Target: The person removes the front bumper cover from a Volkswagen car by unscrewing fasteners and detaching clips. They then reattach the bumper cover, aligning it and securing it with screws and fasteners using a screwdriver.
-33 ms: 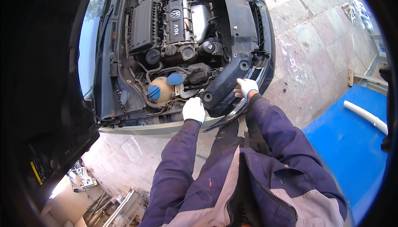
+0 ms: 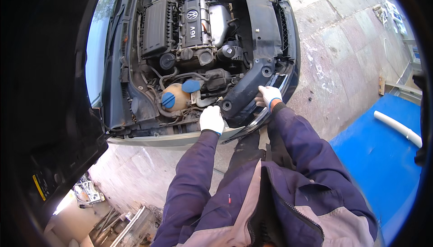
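Near the middle of the frame, both white-gloved hands work at the front edge of an open engine bay [image 2: 194, 44]. The left hand [image 2: 211, 119] rests with fingers curled together on the lower end of a dark plastic front panel piece [image 2: 246, 91]; whether it truly grips, I cannot tell. The right hand [image 2: 269, 96], just to the right, is clamped on the same piece's edge near the bumper [image 2: 291, 73]. Left of the hands sits a yellowish coolant reservoir [image 2: 177, 96] holding pale fluid, closed by a blue cap [image 2: 168, 99]; a second blue cap [image 2: 191, 86] lies just beside it. At lower right a white pipe [image 2: 397, 128] lies on a blue sheet [image 2: 379, 166].
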`<state>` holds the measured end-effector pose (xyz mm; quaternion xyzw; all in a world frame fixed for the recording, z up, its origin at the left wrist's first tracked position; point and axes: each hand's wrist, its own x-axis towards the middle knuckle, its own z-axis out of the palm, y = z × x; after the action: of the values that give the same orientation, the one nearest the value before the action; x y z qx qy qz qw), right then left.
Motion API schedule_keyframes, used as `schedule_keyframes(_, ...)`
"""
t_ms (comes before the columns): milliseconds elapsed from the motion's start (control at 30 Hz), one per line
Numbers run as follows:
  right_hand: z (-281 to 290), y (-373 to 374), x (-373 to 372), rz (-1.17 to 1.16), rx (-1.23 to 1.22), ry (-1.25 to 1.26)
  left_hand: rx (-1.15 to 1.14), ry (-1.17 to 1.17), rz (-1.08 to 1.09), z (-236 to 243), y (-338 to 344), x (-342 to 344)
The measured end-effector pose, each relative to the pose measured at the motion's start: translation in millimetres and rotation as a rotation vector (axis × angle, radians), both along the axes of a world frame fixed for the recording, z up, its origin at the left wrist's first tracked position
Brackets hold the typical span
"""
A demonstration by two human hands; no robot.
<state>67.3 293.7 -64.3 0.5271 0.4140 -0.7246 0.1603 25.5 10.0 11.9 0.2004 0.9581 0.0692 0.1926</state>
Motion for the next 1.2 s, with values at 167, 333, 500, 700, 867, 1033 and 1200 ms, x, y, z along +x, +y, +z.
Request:
schedule_keyframes(167, -2, 1, -1, 0.034, -0.009, 0.003, 0.000, 0.026, -0.121, 4, -3, -1)
schedule_keyframes(333, 0, 3, 0, 0.063, 0.001, -0.002, 0.001, 0.033, 0.042, 4, 1, 5)
schedule_keyframes(500, 4, 3, 2, 0.069, -0.008, -0.018, 0.002, 0.026, -0.149, 5, -7, 2)
schedule_keyframes(700, 8, 3, 0, 0.087, 0.004, -0.015, -0.034, 0.020, 0.023, 6, -4, 4)
schedule_keyframes(867, 12, 1, 0, 0.084, 0.019, -0.012, -0.034, 0.020, -0.133, 6, -10, 4)
schedule_keyframes(1033, 18, 0, -2, 0.074, 0.033, -0.023, 0.080, 0.080, -0.017, 5, -13, 6)
schedule_keyframes(1200, 19, -1, -3, 0.080, 0.062, -0.017, 0.039, 0.062, -0.123, 0, -10, 2)
